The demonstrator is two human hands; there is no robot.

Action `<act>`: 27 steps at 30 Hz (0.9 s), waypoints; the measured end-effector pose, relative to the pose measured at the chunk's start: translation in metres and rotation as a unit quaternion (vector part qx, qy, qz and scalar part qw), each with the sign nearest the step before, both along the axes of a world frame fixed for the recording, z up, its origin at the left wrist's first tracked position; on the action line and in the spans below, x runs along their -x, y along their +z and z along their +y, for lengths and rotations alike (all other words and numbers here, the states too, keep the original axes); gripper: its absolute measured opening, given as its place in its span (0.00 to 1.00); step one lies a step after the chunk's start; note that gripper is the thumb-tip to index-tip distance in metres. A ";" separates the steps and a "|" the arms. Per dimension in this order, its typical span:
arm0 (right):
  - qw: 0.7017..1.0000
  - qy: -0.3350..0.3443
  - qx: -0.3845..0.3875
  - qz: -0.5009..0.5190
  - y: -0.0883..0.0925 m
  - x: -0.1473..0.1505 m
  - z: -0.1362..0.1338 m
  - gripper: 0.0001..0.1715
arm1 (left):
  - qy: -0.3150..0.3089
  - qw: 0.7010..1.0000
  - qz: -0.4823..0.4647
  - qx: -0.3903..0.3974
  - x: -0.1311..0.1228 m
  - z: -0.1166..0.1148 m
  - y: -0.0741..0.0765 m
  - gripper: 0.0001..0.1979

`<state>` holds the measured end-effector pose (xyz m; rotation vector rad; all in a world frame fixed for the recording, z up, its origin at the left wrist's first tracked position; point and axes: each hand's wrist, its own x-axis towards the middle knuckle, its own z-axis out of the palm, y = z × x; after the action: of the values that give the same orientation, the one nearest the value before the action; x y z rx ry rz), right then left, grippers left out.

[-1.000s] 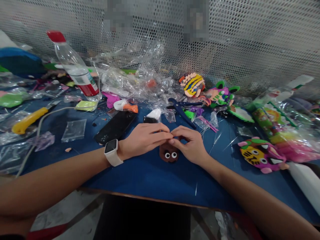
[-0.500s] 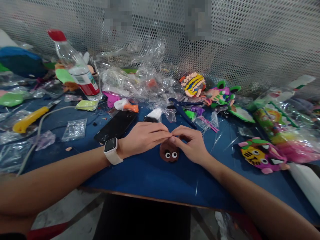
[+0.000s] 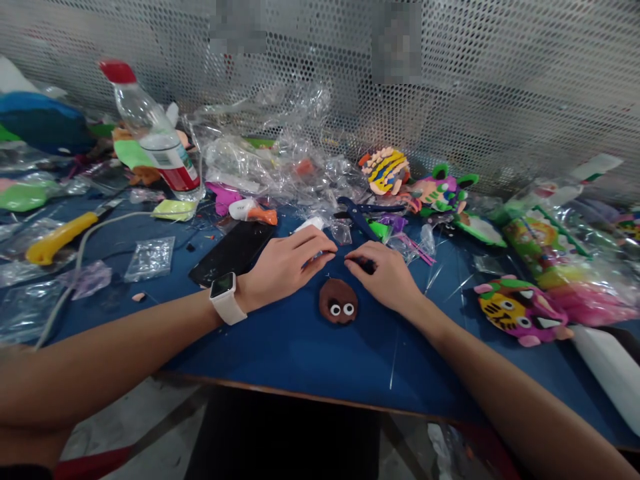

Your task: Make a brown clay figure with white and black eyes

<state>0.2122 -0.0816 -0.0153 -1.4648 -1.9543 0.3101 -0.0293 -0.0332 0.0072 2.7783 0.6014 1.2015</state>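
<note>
A round brown clay piece with two white googly eyes [image 3: 338,301] lies on the blue table between my hands. Up and to its left is my left hand [image 3: 287,267], a watch on its wrist, thumb and fingertips drawn together in a pinch. On the other side, my right hand [image 3: 385,275] has curled fingers, with thumb and forefinger tips nearly meeting. Anything in either pinch is too small to make out. Neither hand touches the brown piece, and a gap separates their fingertips. Behind my left wrist rests a black phone [image 3: 233,252].
Blue-handled pliers [image 3: 360,217] lie beyond my hands. A yellow-handled cutter [image 3: 63,238] and a red-capped bottle [image 3: 160,147] are at left. To the right is a colourful clay animal face [image 3: 523,310]. Clear plastic wrappers [image 3: 280,163] pile against the perforated metal panel [image 3: 320,40].
My hands were touching at the fingertips just above the brown piece; they have now drawn apart, leaving its top uncovered. The brown piece stays in place.
</note>
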 end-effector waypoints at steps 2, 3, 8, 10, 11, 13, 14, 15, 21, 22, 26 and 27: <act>0.999 0.004 0.013 -0.044 -0.001 0.000 -0.001 0.05 | -0.005 1.000 0.001 0.000 0.000 0.002 -0.002 0.08; 0.998 0.001 0.014 -0.055 -0.001 0.000 -0.002 0.05 | -0.010 1.000 0.002 -0.003 0.000 0.003 -0.002 0.08; 0.999 0.019 -0.036 -0.005 0.003 0.006 -0.008 0.04 | -0.041 0.999 0.021 -0.014 0.002 0.005 -0.006 0.13; 0.995 0.049 -0.062 0.065 0.007 0.012 -0.014 0.03 | -0.048 0.999 0.020 -0.010 0.002 0.004 -0.007 0.14; 0.991 0.057 -0.069 0.095 0.009 0.015 -0.017 0.03 | -0.046 0.999 0.020 -0.006 0.002 0.003 -0.008 0.14; 0.987 0.055 -0.084 0.129 0.013 0.021 -0.023 0.03 | -0.033 0.999 0.028 0.011 0.001 0.002 -0.009 0.12; 0.985 0.053 -0.091 0.138 0.014 0.023 -0.025 0.03 | -0.026 0.999 0.034 0.019 0.001 0.001 -0.009 0.11; 0.984 0.054 -0.096 0.143 0.014 0.024 -0.026 0.04 | -0.021 0.999 0.040 0.027 0.001 0.000 -0.009 0.11; 0.972 0.135 -0.159 0.110 0.004 0.015 -0.020 0.14 | -0.045 0.997 0.033 0.056 0.002 0.000 -0.014 0.13; 0.971 0.140 -0.164 0.101 0.003 0.013 -0.019 0.14 | -0.053 0.996 0.037 0.057 0.002 0.000 -0.015 0.14; 0.975 0.136 -0.154 0.083 0.005 0.011 -0.020 0.10 | -0.066 0.995 0.077 0.013 0.004 0.006 -0.014 0.16; 0.977 0.127 -0.147 0.085 0.007 0.012 -0.021 0.08 | -0.056 0.995 0.086 -0.008 0.004 0.008 -0.011 0.16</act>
<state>0.1999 -0.1028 -0.0085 -0.9704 -1.9522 0.2366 -0.0338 -0.0253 -0.0039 2.9053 0.4409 0.9582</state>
